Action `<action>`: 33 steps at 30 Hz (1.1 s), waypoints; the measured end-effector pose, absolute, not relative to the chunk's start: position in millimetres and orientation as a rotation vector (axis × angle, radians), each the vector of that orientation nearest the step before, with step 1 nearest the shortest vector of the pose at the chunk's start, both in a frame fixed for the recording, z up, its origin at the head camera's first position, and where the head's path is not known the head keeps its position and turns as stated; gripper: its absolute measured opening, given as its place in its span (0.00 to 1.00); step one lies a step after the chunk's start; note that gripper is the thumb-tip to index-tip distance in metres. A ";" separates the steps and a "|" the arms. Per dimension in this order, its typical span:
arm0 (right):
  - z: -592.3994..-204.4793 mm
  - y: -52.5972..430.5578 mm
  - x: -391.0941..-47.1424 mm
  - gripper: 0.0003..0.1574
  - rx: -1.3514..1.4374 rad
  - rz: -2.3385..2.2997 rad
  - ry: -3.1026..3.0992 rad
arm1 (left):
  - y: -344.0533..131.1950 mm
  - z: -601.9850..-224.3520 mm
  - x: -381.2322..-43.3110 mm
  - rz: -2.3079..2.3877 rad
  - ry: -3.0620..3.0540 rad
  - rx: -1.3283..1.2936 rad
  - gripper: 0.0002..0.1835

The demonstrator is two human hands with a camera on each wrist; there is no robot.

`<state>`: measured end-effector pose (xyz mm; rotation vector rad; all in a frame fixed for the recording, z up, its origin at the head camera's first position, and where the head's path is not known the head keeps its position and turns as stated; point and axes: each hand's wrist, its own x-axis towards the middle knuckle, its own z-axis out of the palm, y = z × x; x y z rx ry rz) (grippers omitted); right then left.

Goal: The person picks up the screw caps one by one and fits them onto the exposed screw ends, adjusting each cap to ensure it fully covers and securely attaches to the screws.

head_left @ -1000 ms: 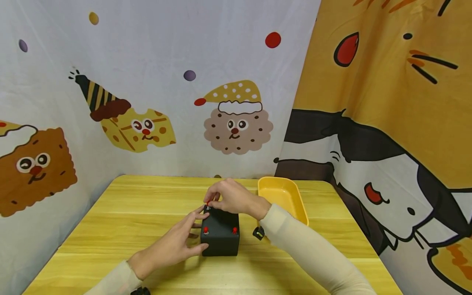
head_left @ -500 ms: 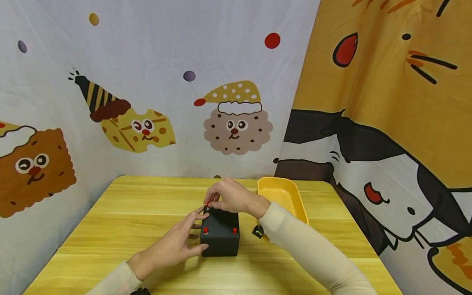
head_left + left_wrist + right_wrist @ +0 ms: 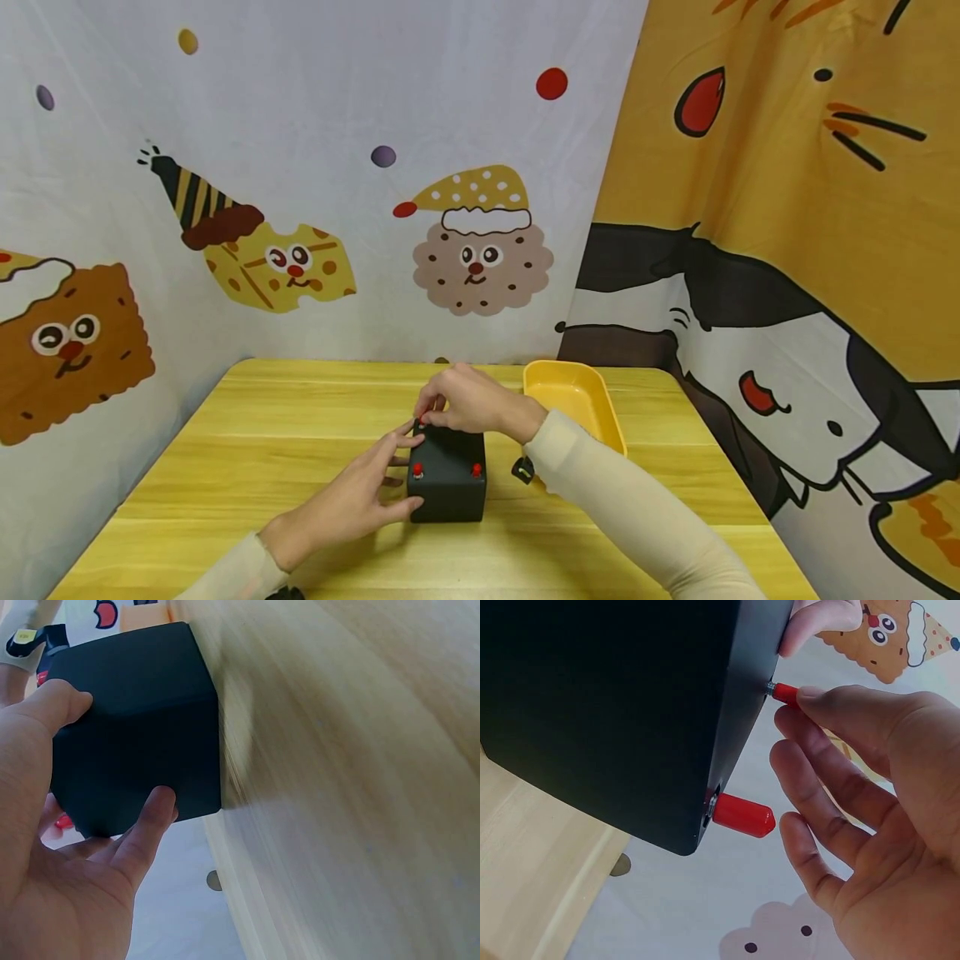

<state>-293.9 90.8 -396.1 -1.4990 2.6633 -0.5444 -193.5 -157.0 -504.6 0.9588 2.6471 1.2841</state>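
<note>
A black box [image 3: 450, 504] stands on the table, with red caps on metal posts at its top corners. My left hand [image 3: 345, 487] holds its left side, the thumb [image 3: 64, 705] on the near face and the other fingers spread along the side. At the far left corner, my right hand [image 3: 468, 400] pinches a small red cap [image 3: 784, 693] between thumb and index finger; threaded metal shows below it. Two red caps, left [image 3: 417, 470] and right [image 3: 477, 471], sit at the near corners. Another red cap [image 3: 742, 816] shows in the right wrist view, hidden by my hand in the head view.
A yellow tray [image 3: 617, 417] lies on the wooden table [image 3: 225, 467] behind my right forearm, partly covered by it. Cloth printed with cartoon figures [image 3: 480, 267] hangs behind the table and along its right side.
Both hands keep almost the same place, and the box stays where it was. Only the fingertips of my right hand shift slightly at the red cap.
</note>
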 end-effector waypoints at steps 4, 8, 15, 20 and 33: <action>-397.4 90.7 -294.0 0.07 -1.499 -0.530 2.670 | -156.6 -505.2 -192.9 1.286 2.648 0.964 0.47; -398.4 90.3 -294.1 0.07 -1.498 -0.514 2.674 | -156.3 -505.3 -192.5 1.281 2.652 0.969 0.46; -399.5 88.7 -294.5 0.08 -1.494 -0.506 2.667 | -156.4 -503.8 -190.6 1.283 2.655 0.967 0.45; -399.7 87.9 -293.7 0.08 -1.477 -0.507 2.665 | -156.5 -503.4 -190.2 1.285 2.651 0.963 0.43; -395.4 85.7 -290.8 0.09 -1.454 -0.437 2.687 | -156.7 -504.5 -192.0 1.288 2.633 0.943 0.41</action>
